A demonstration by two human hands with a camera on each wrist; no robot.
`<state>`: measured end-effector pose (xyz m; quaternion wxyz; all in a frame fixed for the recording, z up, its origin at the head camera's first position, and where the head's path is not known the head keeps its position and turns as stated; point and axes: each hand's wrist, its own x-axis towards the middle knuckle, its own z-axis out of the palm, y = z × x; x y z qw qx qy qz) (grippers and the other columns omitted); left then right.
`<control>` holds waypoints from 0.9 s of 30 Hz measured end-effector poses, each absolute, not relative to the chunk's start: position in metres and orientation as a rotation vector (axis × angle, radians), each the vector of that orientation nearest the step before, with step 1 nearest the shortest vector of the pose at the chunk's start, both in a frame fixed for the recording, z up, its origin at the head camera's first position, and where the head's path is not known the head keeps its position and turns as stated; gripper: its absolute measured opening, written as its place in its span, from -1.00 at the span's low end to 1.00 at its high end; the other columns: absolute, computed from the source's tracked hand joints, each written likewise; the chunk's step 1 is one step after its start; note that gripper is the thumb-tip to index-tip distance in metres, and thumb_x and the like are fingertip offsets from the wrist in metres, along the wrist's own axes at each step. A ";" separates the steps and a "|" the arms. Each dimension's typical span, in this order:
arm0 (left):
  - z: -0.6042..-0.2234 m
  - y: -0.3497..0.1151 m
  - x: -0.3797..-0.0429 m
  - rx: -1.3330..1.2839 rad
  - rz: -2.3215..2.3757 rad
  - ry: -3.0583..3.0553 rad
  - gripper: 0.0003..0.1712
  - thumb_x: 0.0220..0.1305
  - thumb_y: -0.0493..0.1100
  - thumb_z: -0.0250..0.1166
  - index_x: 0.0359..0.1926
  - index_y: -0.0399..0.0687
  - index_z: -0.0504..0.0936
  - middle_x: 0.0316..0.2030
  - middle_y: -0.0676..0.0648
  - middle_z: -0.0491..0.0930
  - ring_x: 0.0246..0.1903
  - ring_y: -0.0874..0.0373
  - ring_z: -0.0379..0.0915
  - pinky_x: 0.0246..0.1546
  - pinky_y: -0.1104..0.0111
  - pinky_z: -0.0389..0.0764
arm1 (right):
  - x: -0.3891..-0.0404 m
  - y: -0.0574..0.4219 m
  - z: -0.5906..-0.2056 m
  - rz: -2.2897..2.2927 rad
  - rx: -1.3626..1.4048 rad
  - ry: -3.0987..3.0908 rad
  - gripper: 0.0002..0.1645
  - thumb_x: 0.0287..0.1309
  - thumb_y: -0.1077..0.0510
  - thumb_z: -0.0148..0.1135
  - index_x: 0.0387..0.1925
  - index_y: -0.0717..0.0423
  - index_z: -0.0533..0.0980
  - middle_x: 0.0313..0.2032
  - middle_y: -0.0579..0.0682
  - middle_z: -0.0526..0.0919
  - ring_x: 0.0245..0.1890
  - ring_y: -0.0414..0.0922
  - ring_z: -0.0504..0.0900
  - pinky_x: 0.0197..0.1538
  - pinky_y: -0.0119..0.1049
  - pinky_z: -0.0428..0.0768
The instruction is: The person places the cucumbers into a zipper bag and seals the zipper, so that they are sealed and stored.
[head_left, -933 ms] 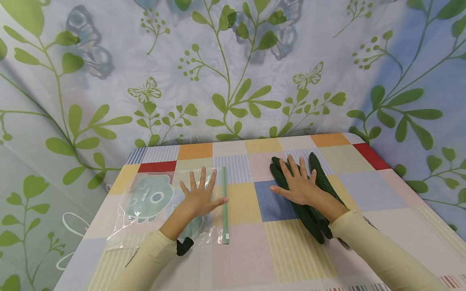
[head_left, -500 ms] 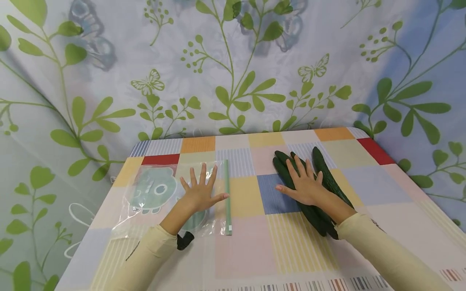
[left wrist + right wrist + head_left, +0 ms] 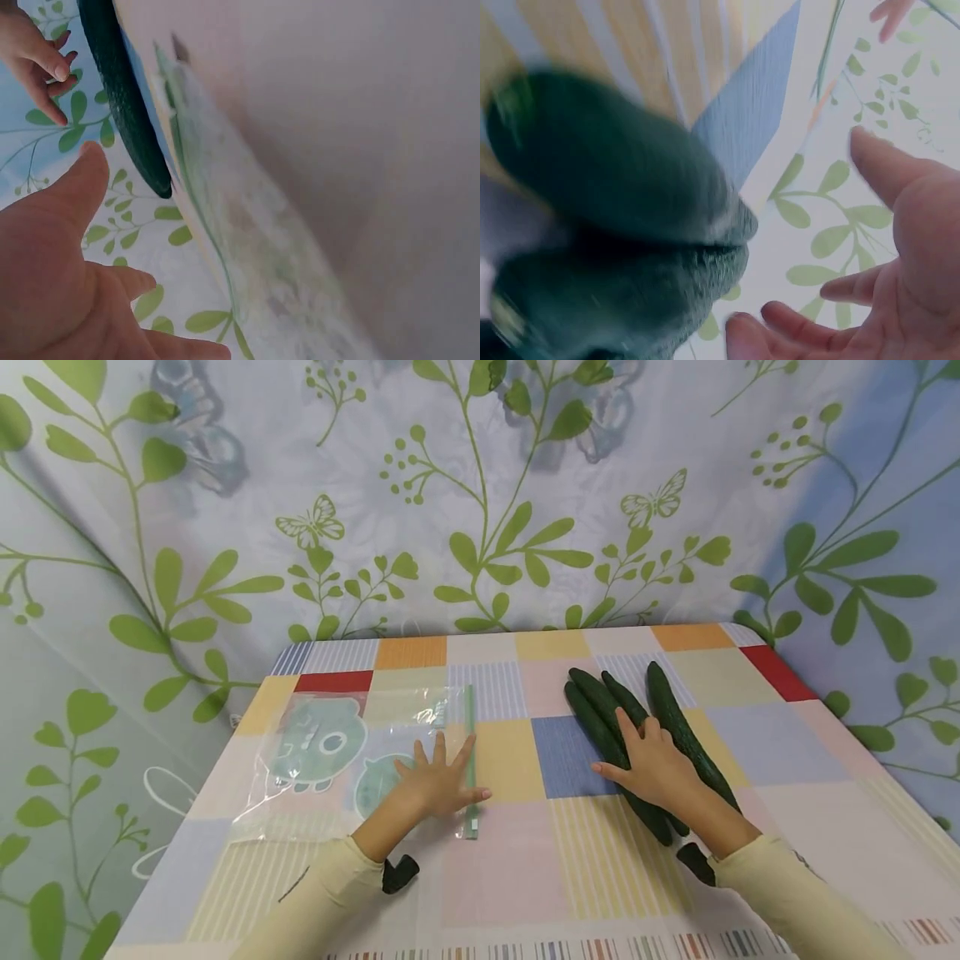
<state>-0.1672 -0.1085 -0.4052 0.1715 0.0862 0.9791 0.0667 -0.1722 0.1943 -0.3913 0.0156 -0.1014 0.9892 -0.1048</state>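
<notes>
In the head view my left hand (image 3: 433,783), fingers spread, is over the right part of a clear zip bag (image 3: 258,814) printed with pale green cartoon shapes. Its thumb and fingers reach across the bag's green slider strip (image 3: 470,760). My right hand (image 3: 658,767) is over several long dark green cucumbers (image 3: 678,718), fingers partly bent and not wrapped round any. From the right wrist, the blurred cucumber ends (image 3: 615,150) appear beside that hand (image 3: 922,262), with a gap between. The left wrist view has the flat bag (image 3: 255,247) and one cucumber (image 3: 124,90) beyond the left thumb.
A patchwork-patterned cloth (image 3: 510,877) covers the table, whose far edge meets a leaf-printed curtain (image 3: 495,510). Black pieces (image 3: 400,874) show at both wrists. Between the bag and the cucumbers lies a stretch of cloth with yellow and blue squares.
My left hand has moved right and nearer, toward the slider strip. The right hand has shifted right and nearer, its spread fingers now more bent. Bag and cucumbers stay in place.
</notes>
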 end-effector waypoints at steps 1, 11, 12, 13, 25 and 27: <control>-0.406 -0.107 -0.166 0.234 0.201 2.765 -0.01 0.07 0.47 -0.01 0.41 0.35 -0.24 0.39 -0.33 -0.21 0.31 -0.45 -0.28 0.05 -0.41 -0.04 | -0.170 0.193 -0.392 -0.334 -0.308 3.074 0.13 0.01 -0.29 0.17 0.37 0.25 -0.09 -0.13 0.35 0.27 -0.42 0.03 0.35 -0.64 -0.31 0.28; -0.413 -0.105 -0.161 0.205 0.270 2.693 -0.19 0.11 0.38 0.05 0.36 0.43 0.02 0.36 -0.37 -0.14 0.30 -0.45 -0.20 0.00 -0.36 0.16 | -0.155 0.184 -0.400 -0.168 -0.291 3.113 0.02 -0.01 -0.15 0.27 0.32 0.27 0.04 -0.11 0.39 0.42 -0.32 0.24 0.46 -0.62 -0.19 0.39; -0.413 -0.105 -0.161 0.210 0.276 2.693 -0.20 0.12 0.38 0.05 0.36 0.42 0.04 0.36 -0.37 -0.13 0.29 -0.45 -0.20 0.00 -0.36 0.15 | -0.154 0.183 -0.400 -0.150 -0.297 3.108 0.02 -0.01 -0.14 0.27 0.32 0.28 0.05 -0.09 0.40 0.42 -0.27 0.28 0.46 -0.61 -0.15 0.41; -0.413 -0.105 -0.161 0.218 0.281 2.694 -0.22 0.12 0.37 0.05 0.35 0.42 0.07 0.36 -0.37 -0.12 0.29 -0.46 -0.19 0.00 -0.36 0.16 | -0.154 0.183 -0.401 -0.141 -0.299 3.100 0.02 -0.01 -0.14 0.28 0.31 0.29 0.05 -0.08 0.41 0.42 -0.24 0.31 0.45 -0.59 -0.11 0.43; -0.414 -0.109 -0.162 0.255 0.355 2.741 -0.31 0.14 0.31 0.10 0.25 0.26 0.22 0.33 -0.37 -0.02 0.26 -0.47 -0.10 -0.07 -0.34 0.25 | -0.159 0.185 -0.405 -0.269 -0.305 3.033 0.01 -0.08 0.01 0.36 0.16 0.62 0.10 -0.08 0.57 0.35 -0.23 0.36 0.49 -0.44 -0.02 0.52; -0.415 -0.108 -0.163 0.235 0.367 2.746 -0.28 0.12 0.32 0.11 0.26 0.23 0.21 0.32 -0.35 0.00 0.25 -0.43 -0.06 -0.06 -0.32 0.26 | -0.160 0.185 -0.406 -0.310 -0.295 2.997 -0.10 -0.07 0.06 0.36 0.07 0.66 0.18 -0.13 0.57 0.33 -0.31 0.30 0.51 -0.47 -0.07 0.52</control>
